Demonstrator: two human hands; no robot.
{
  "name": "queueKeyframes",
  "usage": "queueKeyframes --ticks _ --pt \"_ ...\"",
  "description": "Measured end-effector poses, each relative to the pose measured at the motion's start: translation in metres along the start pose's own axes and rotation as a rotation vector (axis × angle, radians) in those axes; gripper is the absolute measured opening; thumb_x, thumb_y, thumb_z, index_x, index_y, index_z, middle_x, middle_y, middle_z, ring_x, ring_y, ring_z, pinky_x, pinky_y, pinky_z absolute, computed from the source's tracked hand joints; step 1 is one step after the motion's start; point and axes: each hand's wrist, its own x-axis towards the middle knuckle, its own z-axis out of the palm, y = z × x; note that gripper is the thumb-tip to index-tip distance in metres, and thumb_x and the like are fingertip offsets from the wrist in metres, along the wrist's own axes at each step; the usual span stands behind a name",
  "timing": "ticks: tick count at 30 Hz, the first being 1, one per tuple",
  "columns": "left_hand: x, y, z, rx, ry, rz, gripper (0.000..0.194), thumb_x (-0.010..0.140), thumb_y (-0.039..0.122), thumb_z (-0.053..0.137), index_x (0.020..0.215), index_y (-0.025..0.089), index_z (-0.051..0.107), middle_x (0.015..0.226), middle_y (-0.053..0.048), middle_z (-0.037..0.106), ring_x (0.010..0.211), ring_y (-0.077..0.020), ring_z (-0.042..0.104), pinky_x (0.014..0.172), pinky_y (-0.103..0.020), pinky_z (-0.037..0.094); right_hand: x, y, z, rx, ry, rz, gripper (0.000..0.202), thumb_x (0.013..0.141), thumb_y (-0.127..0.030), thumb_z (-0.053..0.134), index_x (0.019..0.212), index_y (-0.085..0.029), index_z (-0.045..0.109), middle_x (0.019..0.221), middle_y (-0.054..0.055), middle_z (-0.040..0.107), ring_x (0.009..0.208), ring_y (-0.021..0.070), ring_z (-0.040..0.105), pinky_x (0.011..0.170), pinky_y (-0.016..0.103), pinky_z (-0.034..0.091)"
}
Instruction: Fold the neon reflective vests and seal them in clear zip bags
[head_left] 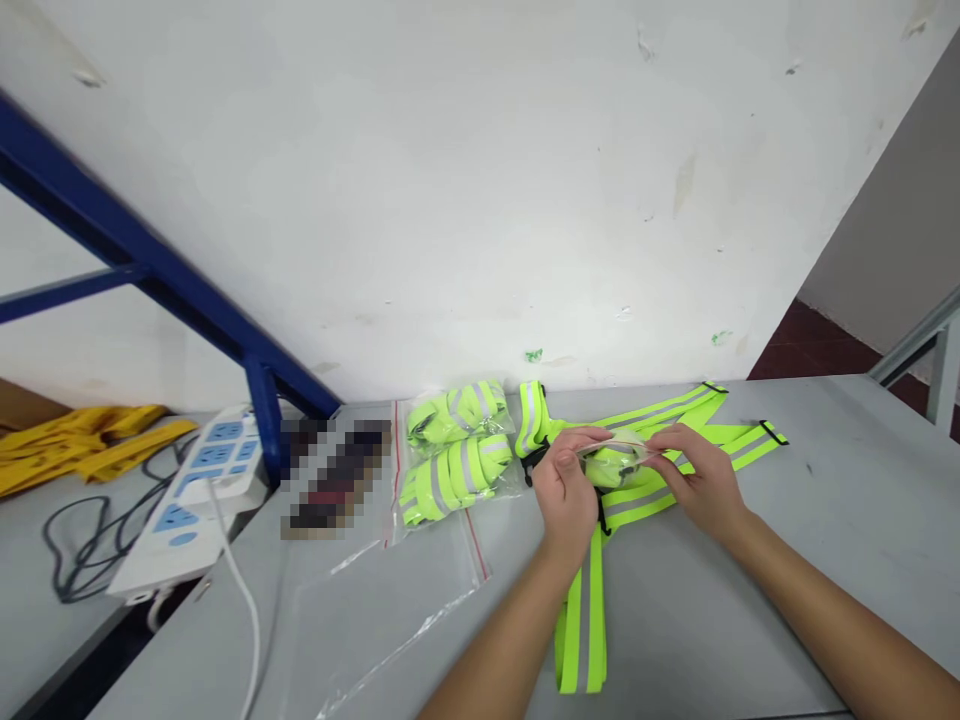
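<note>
Both hands hold a clear zip bag (613,464) with a rolled yellow-green reflective strap inside. My left hand (568,487) is closed on the bag's left side, thumb near the top edge. On the right end of that edge, my right hand (694,477) pinches with thumb and fingers. Under the hands a yellow-green reflective harness (584,625) with grey stripes and black buckles lies spread on the grey table (712,630). To the left lie two packed bags of rolled straps, one nearer (457,478) and one farther back (459,412).
A flat clear zip bag (390,620) lies at the front left. A white power strip (195,500) with cables stands beyond the blue metal frame (172,270), near yellow straps (82,440). A blurred-out item (337,480) lies beside the frame. The white wall (480,200) rises behind.
</note>
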Motion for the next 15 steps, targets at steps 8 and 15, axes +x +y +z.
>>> queueKeyframes --ticks 8,15 --pt "0.009 -0.001 -0.012 0.307 -0.115 0.578 0.047 0.078 0.056 0.064 0.113 0.025 0.055 0.108 -0.009 0.064 0.1 -0.0221 0.06 0.093 -0.043 0.046 0.003 -0.011 -0.007 0.045 0.162 0.131 0.007 0.084 -0.022 0.064 0.077 -0.023 0.063 0.065 -0.001 0.065 0.054 0.014 0.06 0.05 0.027 0.049" --pt "0.021 0.016 -0.015 0.796 -0.244 0.703 0.023 0.072 0.046 0.074 0.077 0.025 0.065 0.11 -0.006 0.067 0.105 -0.0266 0.05 0.105 -0.053 0.028 0.003 -0.01 -0.009 0.067 0.144 0.2 0.009 0.084 -0.021 0.062 0.076 -0.023 0.062 0.066 -0.002 0.064 0.056 0.0119 0.059 0.049 0.023 0.048"
